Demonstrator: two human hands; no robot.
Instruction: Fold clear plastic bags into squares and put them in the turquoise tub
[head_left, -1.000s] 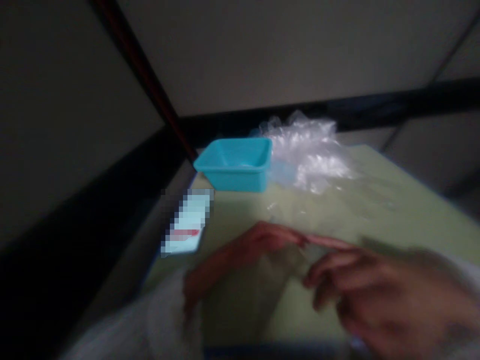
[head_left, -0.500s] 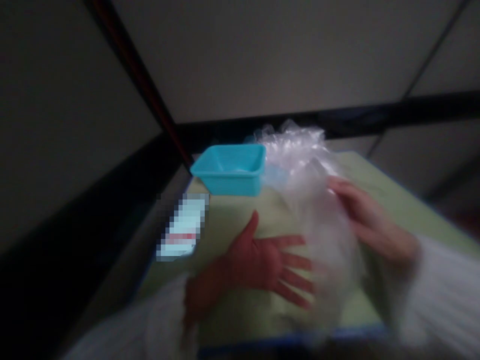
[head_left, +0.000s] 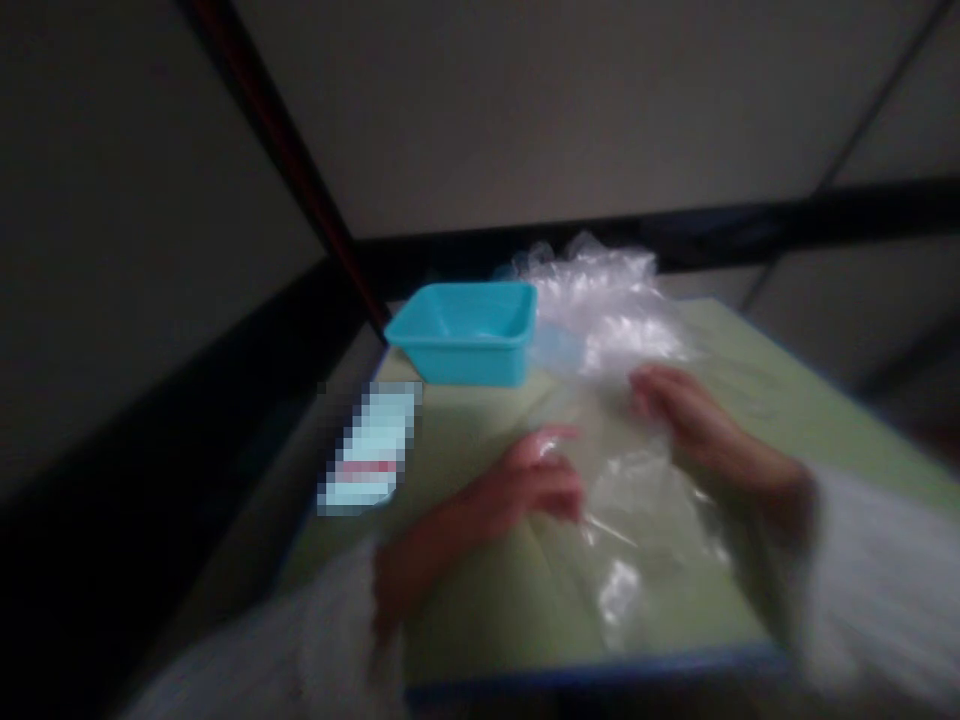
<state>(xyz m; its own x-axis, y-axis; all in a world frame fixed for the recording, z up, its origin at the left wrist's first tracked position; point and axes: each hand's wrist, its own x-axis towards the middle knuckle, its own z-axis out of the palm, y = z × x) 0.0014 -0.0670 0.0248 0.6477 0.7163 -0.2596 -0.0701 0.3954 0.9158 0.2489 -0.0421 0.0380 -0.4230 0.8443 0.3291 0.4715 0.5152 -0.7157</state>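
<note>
A clear plastic bag (head_left: 637, 500) is stretched between my two hands, low over the table. My left hand (head_left: 536, 480) is closed on the bag's left side, its fingers curled. At the bag's upper right, my right hand (head_left: 679, 405) pinches the film with fingers pressed together. Behind my right hand lies a crumpled pile of clear plastic bags (head_left: 600, 300). The turquoise bin (head_left: 472, 365) stands left of that pile, upright, and nothing can be made out inside it.
A pixelated pale blue item with a red stripe (head_left: 369, 440) lies at the left edge of the greenish table (head_left: 465, 610). A wall (head_left: 540, 120) rises behind the table.
My left hand has gone from spread fingers to closed on the bag. My right hand has shifted slightly left. The bag, upright and blurred before, now lies lower and flatter.
</note>
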